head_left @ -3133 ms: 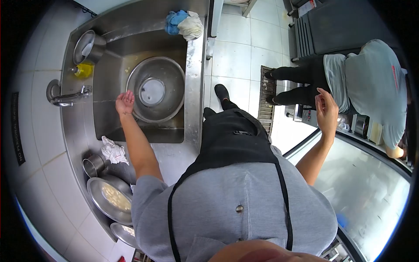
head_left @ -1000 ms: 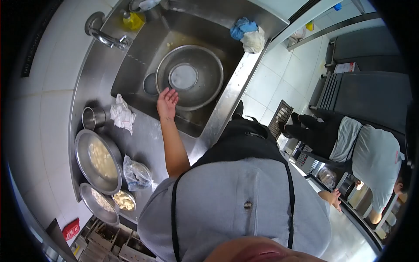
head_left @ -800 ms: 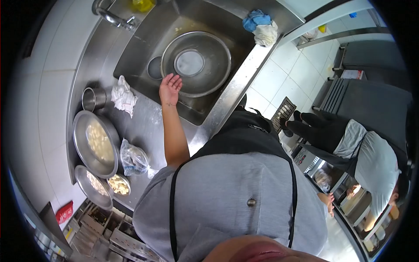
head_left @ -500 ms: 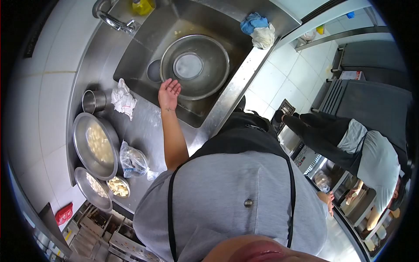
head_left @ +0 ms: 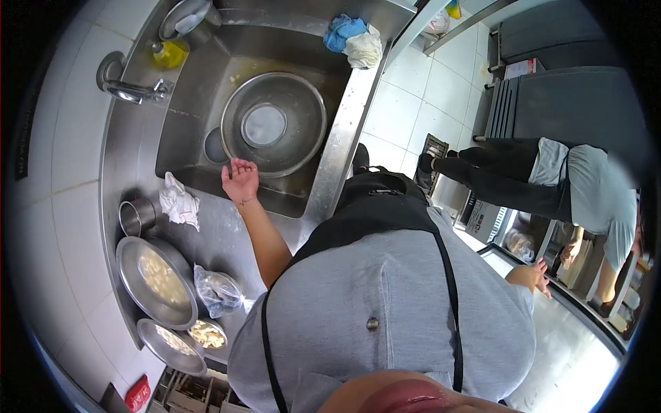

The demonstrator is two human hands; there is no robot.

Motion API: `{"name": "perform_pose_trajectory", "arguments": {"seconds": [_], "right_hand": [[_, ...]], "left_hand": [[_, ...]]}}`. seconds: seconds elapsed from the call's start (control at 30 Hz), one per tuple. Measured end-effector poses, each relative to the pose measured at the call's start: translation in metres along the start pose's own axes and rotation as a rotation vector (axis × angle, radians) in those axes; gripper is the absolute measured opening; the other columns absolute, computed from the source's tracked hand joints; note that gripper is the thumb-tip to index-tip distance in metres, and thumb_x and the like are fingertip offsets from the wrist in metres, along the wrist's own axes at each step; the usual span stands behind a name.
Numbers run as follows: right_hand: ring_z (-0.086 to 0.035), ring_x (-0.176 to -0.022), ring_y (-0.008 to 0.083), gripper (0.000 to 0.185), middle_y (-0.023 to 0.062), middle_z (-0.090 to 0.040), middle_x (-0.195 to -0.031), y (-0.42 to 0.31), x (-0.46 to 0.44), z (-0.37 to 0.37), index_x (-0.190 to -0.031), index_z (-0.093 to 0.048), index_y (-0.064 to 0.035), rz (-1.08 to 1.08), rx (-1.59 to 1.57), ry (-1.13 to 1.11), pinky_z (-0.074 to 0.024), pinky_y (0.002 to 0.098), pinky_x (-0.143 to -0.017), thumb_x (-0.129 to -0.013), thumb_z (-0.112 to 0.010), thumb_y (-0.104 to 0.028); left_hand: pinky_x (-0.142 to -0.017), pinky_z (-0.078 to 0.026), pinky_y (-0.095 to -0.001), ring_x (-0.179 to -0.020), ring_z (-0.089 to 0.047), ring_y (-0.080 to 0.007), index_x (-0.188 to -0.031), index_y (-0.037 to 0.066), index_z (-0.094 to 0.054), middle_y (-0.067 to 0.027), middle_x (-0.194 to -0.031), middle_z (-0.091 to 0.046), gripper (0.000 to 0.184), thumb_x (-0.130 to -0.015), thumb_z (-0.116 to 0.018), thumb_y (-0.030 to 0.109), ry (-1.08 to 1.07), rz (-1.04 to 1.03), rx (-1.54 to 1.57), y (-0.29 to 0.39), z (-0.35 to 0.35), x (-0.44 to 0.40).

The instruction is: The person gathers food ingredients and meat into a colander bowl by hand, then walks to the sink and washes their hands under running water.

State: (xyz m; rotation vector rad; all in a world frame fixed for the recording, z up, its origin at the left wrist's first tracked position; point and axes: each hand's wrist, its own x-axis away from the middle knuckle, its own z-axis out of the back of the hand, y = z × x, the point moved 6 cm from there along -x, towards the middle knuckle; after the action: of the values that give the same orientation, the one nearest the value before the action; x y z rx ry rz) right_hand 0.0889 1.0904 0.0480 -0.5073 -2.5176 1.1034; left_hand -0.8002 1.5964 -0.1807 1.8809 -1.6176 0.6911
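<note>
My left hand (head_left: 241,180) is palm up with its fingers apart, holding nothing, over the near edge of the sink (head_left: 196,155). Just beyond its fingertips a large steel bowl (head_left: 303,124) with a pale round patch in its middle sits in the sink. A crumpled white cloth (head_left: 180,202) lies on the counter beside that hand. My right hand (head_left: 539,277) is out at my other side, fingers spread and empty, by the edge of a glass-like top (head_left: 558,344).
Bowls of pale food pieces (head_left: 189,310), a steel cup (head_left: 137,217) and a plastic bag (head_left: 219,290) stand on the counter. A faucet (head_left: 138,91), yellow bottle (head_left: 169,53) and blue cloth (head_left: 343,32) surround the sink. A co-worker (head_left: 595,189) bends over containers at the right.
The view has shifted, so the sink and counter appear further left and lower than half a second ago. My left hand stays by the bowl; my right hand shows more fully, raised slightly.
</note>
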Motion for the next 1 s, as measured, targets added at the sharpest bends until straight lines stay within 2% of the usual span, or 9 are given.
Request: {"name": "perform_pose_trajectory", "arguments": {"seconds": [0.23, 0.3, 0.53, 0.57, 1.0], "right_hand": [[-0.039, -0.123, 0.0537, 0.086, 0.0384, -0.039, -0.133, -0.002, 0.003, -0.02, -0.132, -0.04, -0.0099, 0.004, -0.058, -0.027, -0.029, 0.0768, -0.093, -0.082, -0.034, -0.08], [-0.039, -0.123, 0.0537, 0.086, 0.0384, -0.04, -0.133, 0.004, 0.006, -0.035, -0.132, -0.04, -0.01, -0.003, -0.071, -0.043, -0.0287, 0.0769, -0.093, -0.082, -0.034, -0.08], [-0.04, -0.123, 0.0537, 0.086, 0.0384, -0.04, -0.133, 0.011, 0.011, -0.054, -0.132, -0.04, -0.0103, 0.012, -0.138, -0.089, -0.0276, 0.0772, -0.094, -0.082, -0.034, -0.08], [-0.04, -0.123, 0.0528, 0.086, 0.0374, -0.04, -0.133, 0.015, 0.01, -0.058, -0.132, -0.04, -0.0106, 0.017, -0.154, -0.084, -0.0278, 0.0763, -0.095, -0.082, -0.034, -0.08], [-0.045, -0.122, 0.0411, 0.077, 0.0244, -0.046, -0.135, 0.04, 0.027, -0.017, -0.127, -0.046, -0.0139, 0.321, -0.506, 0.038, -0.0301, 0.0644, -0.1, -0.082, -0.04, -0.076]], "left_hand": [[-0.076, -0.042, -0.0383, -0.083, -0.053, -0.0206, -0.104, 0.002, -0.053, -0.0086, -0.092, -0.055, 0.035, -0.092, -0.052, 0.035, -0.035, -0.011, 0.099, -0.008, -0.017, -0.002], [-0.075, -0.042, -0.0361, -0.082, -0.053, -0.0193, -0.097, 0.002, -0.056, -0.0073, -0.087, -0.057, 0.033, -0.091, -0.053, 0.035, -0.011, -0.004, 0.091, -0.01, -0.018, -0.001], [-0.074, -0.041, -0.0378, -0.08, -0.052, -0.0204, -0.097, 0.002, -0.055, -0.0074, -0.088, -0.055, 0.034, -0.092, -0.052, 0.035, -0.03, 0.021, 0.091, -0.01, -0.015, -0.001], [-0.073, -0.041, -0.0365, -0.078, -0.053, -0.0195, -0.095, 0.002, -0.057, -0.0068, -0.086, -0.059, 0.033, -0.091, -0.054, 0.034, -0.012, 0.03, 0.087, -0.011, -0.015, -0.002], [-0.073, -0.041, -0.0373, -0.079, -0.053, -0.0199, -0.096, 0.003, -0.055, -0.0071, -0.088, -0.058, 0.034, -0.094, -0.05, 0.036, -0.02, 0.112, -0.002, -0.033, -0.034, -0.018]]}}
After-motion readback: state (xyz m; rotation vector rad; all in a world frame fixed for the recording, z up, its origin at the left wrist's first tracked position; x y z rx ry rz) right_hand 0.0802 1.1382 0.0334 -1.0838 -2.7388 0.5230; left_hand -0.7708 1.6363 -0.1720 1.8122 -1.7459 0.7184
